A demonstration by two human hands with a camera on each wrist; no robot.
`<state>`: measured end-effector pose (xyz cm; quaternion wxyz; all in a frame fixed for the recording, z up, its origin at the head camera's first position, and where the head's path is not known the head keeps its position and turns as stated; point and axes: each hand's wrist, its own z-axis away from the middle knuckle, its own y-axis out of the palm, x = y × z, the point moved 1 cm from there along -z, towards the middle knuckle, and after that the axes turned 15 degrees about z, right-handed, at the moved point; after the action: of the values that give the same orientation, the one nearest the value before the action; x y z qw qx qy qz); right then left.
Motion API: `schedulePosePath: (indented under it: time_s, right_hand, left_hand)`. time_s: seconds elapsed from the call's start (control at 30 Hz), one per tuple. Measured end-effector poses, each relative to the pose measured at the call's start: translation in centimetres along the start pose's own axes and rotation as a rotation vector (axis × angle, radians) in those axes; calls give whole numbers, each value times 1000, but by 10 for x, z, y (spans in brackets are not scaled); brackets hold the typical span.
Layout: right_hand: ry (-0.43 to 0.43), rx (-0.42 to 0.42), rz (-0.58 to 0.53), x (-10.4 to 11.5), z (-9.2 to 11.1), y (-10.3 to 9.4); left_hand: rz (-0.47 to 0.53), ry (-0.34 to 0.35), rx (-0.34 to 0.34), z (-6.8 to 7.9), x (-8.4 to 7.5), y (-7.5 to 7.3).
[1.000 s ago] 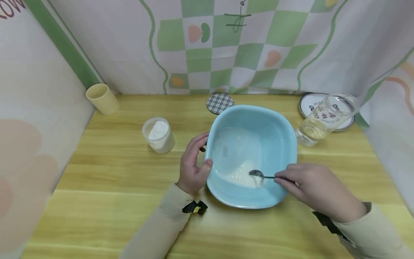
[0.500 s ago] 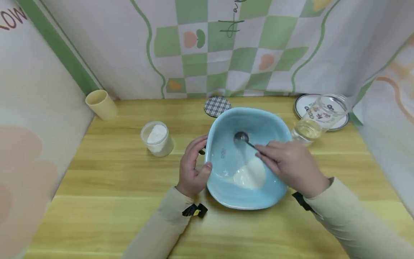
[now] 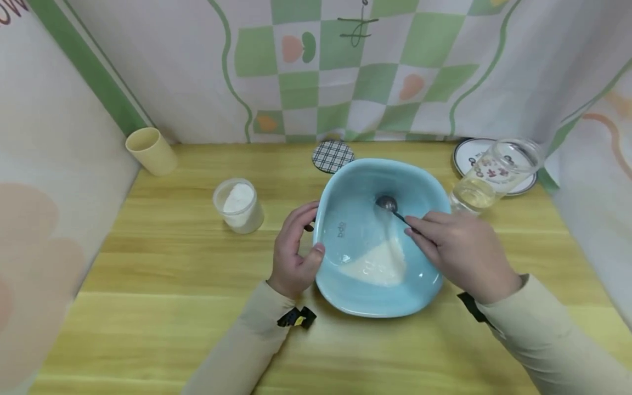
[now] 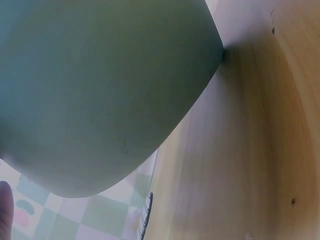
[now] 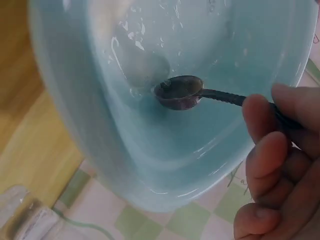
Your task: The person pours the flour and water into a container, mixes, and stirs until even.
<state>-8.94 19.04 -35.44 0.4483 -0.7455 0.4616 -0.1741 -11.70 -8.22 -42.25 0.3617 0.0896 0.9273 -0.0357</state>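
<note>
A light blue basin [image 3: 429,192] is tilted toward me, with a pool of milky white liquid [image 3: 377,266] gathered at its near side. My left hand [image 3: 296,249] grips the basin's left edge, thumb at the rim and fingers along the outer wall. From the left wrist view, the basin's underside [image 4: 110,100] slants up from the tabletop. My right hand [image 3: 459,249] pinches the handle of a dark metal spoon [image 3: 387,203]. The spoon's bowl [image 5: 179,92] is inside the basin, close to its far wall and away from the pool.
A clear tub of white powder [image 3: 239,206] stands left of the basin, with a yellow cup [image 3: 152,152] behind it. Right of the basin, a glass [image 3: 481,184] of pale liquid overlaps a plate [image 3: 469,148]. A checked coaster [image 3: 333,156] lies behind the basin. Fabric walls enclose the table.
My right hand has carried the spoon from the white pool up to the basin's far side, then slightly right. The pool has shifted shape. My left hand has kept its grip.
</note>
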Motion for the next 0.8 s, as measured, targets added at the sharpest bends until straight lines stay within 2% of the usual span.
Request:
schedulePosePath:
  time_s: [0.13, 0.27, 0.37, 0.5, 0.63, 0.7, 0.8]
  right_hand:
    - [44, 91, 39, -8, 19, 0]
    - [214, 260, 45, -16, 41, -2]
    - [330, 403, -9, -14, 58, -4]
    - [415, 501, -157, 0, 78, -5]
    - [514, 557, -437, 16, 91, 0]
    - [579, 563, -559, 22, 94, 3]
    - [655, 509, -630, 25, 95, 7]
  left_hand:
    - [6, 0, -4, 0, 1, 2]
    - [-9, -11, -7, 1, 1, 0]
    - [-17, -17, 3, 1, -1, -1]
    - [-16, -19, 25, -1, -2, 1]
    - [-19, -11, 18, -1, -2, 2]
    - [-20, -9, 8, 0, -2, 2]
    - [-20, -19, -6, 1, -1, -1]
